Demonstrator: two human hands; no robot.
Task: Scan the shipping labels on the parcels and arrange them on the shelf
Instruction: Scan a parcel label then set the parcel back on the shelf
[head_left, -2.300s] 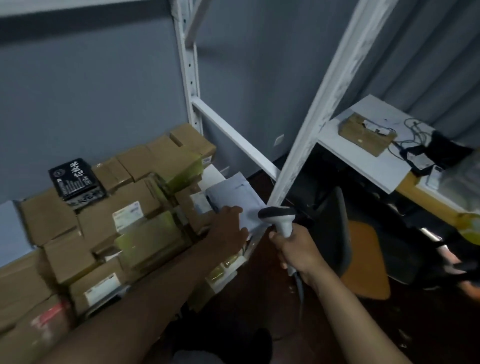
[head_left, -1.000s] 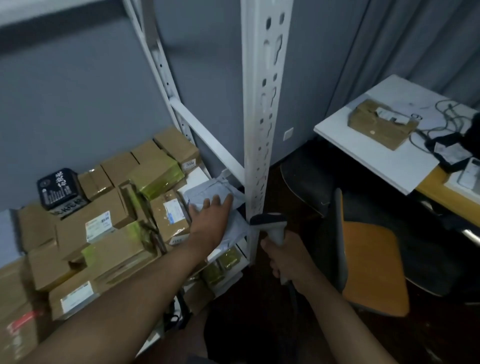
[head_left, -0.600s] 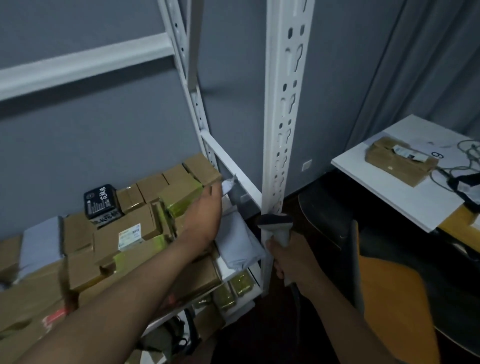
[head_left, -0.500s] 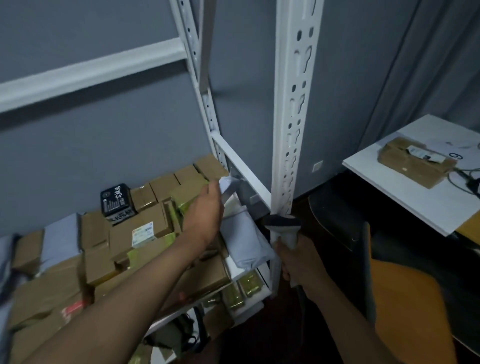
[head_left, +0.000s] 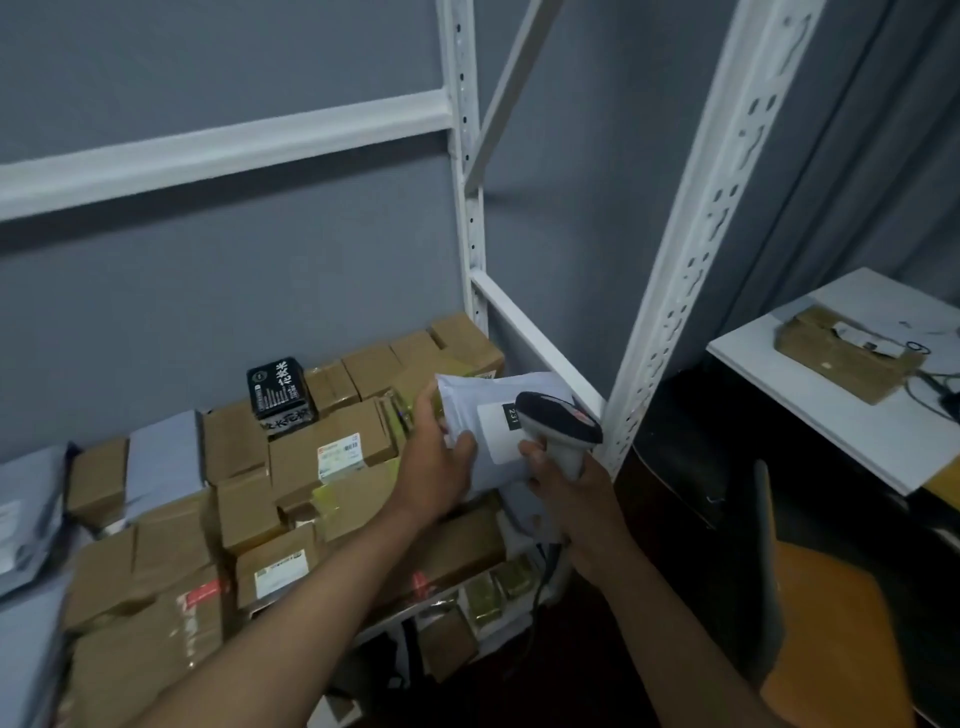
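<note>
A single head-worn camera looks forward and down, close over the hands (head_left: 498, 462), toward the shelf (head_left: 675, 270).

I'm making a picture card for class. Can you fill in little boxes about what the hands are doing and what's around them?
left hand: holds the grey mailer bag
right hand: grips the scanner
label: white, facing up, under the scanner head
shelf: white metal, stacked with cardboard boxes
black packet: on the boxes
table: one box on it
</note>
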